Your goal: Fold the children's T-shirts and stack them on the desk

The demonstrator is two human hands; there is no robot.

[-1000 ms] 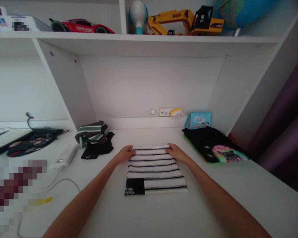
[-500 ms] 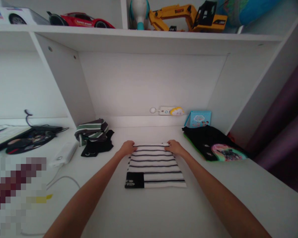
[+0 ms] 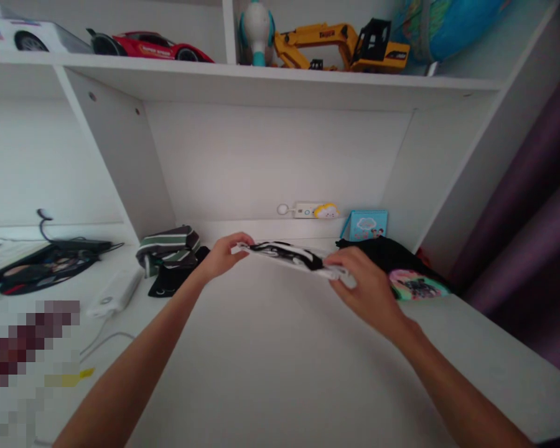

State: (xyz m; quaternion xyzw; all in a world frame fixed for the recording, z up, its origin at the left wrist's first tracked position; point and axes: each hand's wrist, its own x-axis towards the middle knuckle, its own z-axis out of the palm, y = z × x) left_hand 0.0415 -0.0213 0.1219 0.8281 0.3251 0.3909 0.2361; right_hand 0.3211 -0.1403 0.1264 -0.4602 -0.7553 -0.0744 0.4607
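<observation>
Presently, left hand (image 3: 221, 255): gripping one end of the black-and-white garment (image 3: 289, 254) between thumb and fingers
Right hand (image 3: 373, 292): closed around the opposite end, thumb underneath
Garment: held nearly edge-on above the tabletop (image 3: 270, 361), toward its back edge
Black shirt (image 3: 387, 254): lying by the back right corner, before the blue calendar (image 3: 368, 224)
Striped cloth (image 3: 168, 244): bunched near the back edge, left of both hands

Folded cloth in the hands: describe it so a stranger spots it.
Start at the white desk beneath the toy shelf. Over it, between the left hand and the right hand, is a folded black-and-white cloth, seen nearly edge-on. A green-striped cloth lies to its left and a black garment with a colourful print to its right; only this one is held.
</observation>
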